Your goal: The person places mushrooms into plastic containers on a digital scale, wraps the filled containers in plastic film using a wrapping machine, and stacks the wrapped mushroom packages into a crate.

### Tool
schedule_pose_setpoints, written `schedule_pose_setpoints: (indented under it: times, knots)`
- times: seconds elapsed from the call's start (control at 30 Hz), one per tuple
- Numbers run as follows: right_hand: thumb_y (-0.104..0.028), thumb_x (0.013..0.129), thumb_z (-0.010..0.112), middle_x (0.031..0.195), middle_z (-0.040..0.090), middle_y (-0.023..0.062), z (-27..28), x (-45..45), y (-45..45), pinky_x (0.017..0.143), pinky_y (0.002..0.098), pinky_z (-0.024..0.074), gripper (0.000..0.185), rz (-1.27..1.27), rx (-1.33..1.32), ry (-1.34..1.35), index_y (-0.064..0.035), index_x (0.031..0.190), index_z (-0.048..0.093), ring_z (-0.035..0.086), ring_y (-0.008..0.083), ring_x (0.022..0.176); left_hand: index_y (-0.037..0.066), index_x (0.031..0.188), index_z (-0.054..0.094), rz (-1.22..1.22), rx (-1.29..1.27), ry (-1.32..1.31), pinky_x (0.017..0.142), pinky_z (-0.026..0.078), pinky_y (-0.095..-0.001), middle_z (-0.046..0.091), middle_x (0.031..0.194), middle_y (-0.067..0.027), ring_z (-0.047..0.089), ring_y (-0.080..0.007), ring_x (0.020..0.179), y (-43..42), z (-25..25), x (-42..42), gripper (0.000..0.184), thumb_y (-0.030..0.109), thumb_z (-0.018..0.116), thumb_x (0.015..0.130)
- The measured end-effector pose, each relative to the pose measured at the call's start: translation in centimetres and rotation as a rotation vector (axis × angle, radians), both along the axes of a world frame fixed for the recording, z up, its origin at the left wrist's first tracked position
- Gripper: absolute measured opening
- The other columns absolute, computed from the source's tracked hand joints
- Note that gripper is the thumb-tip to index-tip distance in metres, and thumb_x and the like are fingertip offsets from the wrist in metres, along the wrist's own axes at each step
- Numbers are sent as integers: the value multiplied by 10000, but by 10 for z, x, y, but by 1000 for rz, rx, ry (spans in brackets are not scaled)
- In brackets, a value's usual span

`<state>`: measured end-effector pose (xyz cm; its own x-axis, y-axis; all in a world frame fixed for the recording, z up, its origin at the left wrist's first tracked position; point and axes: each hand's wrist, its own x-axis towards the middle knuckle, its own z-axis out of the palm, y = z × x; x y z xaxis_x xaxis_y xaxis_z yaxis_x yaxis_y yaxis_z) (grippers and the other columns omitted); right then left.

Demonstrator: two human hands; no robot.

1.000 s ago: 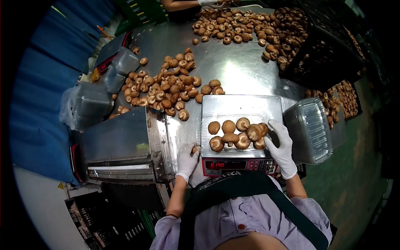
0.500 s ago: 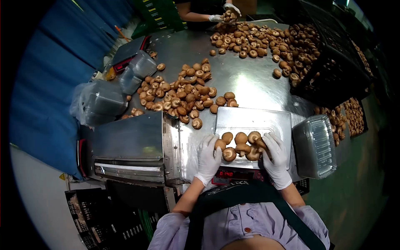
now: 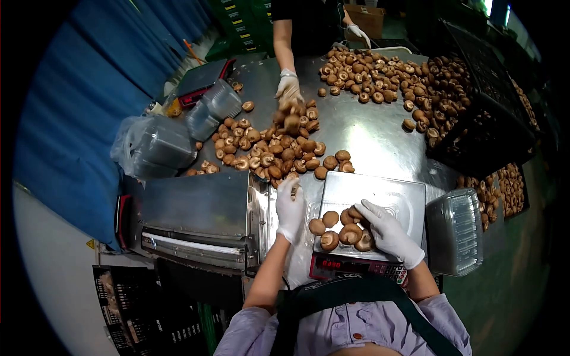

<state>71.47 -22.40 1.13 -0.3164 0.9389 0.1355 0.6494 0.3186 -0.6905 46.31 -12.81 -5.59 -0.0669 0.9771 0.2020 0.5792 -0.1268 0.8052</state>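
Brown mushrooms [image 3: 350,234] lie in a clear plastic tray [image 3: 383,209] on the steel scale [image 3: 409,191], whose red display is lit. My right hand [image 3: 389,234], in a white glove, rests over the right side of these mushrooms with its fingers stretched out and touching them. At the near edge of a loose mushroom pile [image 3: 270,148], my gloved left hand [image 3: 290,210] has its fingers curled round a mushroom [image 3: 293,177], mostly hidden by the fingers. Across the table, a co-worker's gloved hand [image 3: 289,88] is over the same pile with blurred mushrooms below it.
Stacked clear trays [image 3: 456,234] stand right of the scale, and bagged trays [image 3: 155,147] at the left. A metal sealing machine [image 3: 193,202] sits left of my arm. A tipped black crate [image 3: 484,113] and a big mushroom heap [image 3: 436,89] are at the back right.
My left hand has left the tray and moved up and left to the pile's edge. The co-worker's hand has come forward with mushrooms to the pile. The view has shifted slightly.
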Motion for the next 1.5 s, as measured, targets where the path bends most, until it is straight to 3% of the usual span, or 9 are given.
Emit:
schedule_pose_setpoints:
  times: [0.17,0.4,0.67,0.83,0.93,1.03,1.2,1.37,1.5]
  knots:
    - [-89,807,637,1362,470,159,3,9,-12,1044,378,368,422,-6,-203,209,-135,1223,593,464,333,1231,95,1396,364,60,-159,371,940,438,-415,362,1439,-164,521,-373,1136,68,-39,-9,562,167,505,857]
    - [-140,788,669,1358,487,138,10,10,-14,1068,374,343,481,-75,-241,306,-125,1257,562,442,314,1261,126,1180,579,166,-239,458,777,499,-417,609,1160,-97,629,-328,912,87,-46,-21,321,161,493,873]
    - [-161,794,654,1358,485,136,2,5,-6,1059,377,348,471,-55,-169,275,-103,1251,557,444,316,1253,144,1300,511,66,-382,595,856,477,-410,513,1176,-130,568,-329,1043,85,-24,-18,576,289,667,765]
    - [-146,794,648,1324,513,145,14,16,-15,1044,368,367,435,-119,-106,259,-93,1220,578,465,305,1228,95,1124,633,122,-281,458,841,478,-395,512,1166,-128,568,-306,1030,77,-17,-13,514,379,723,705]
    - [-95,775,687,1248,569,149,12,23,-26,1000,347,416,419,-204,-37,294,-71,1186,607,518,279,1176,15,1098,622,102,-65,95,721,503,-304,663,906,-104,636,-196,780,60,-8,-5,481,313,743,741]
    - [-100,729,744,1270,551,168,14,28,-33,996,343,420,546,-229,0,324,-34,1238,557,524,283,1177,20,1113,630,-148,-220,-52,623,468,-228,645,789,-38,564,-69,681,1,87,35,432,245,740,761]
    - [-55,672,780,1315,513,180,33,8,-42,963,340,450,678,-98,136,425,-52,1291,505,540,313,1161,50,1079,651,-755,-186,-90,590,462,-226,621,769,-53,568,-87,654,-69,108,72,446,349,754,764]
    - [-152,740,721,1077,636,115,48,35,-85,798,344,519,404,-190,7,94,-91,1120,597,623,276,943,39,1052,650,-489,-89,-90,672,510,-294,675,876,-109,653,-193,739,-61,111,53,318,256,686,822]
    - [-188,701,694,997,652,91,37,76,-153,749,379,514,329,-257,-386,-329,-89,1012,646,632,297,848,20,1049,655,-301,-68,-130,694,493,-251,669,888,-75,630,-137,780,-49,105,9,239,182,651,872]
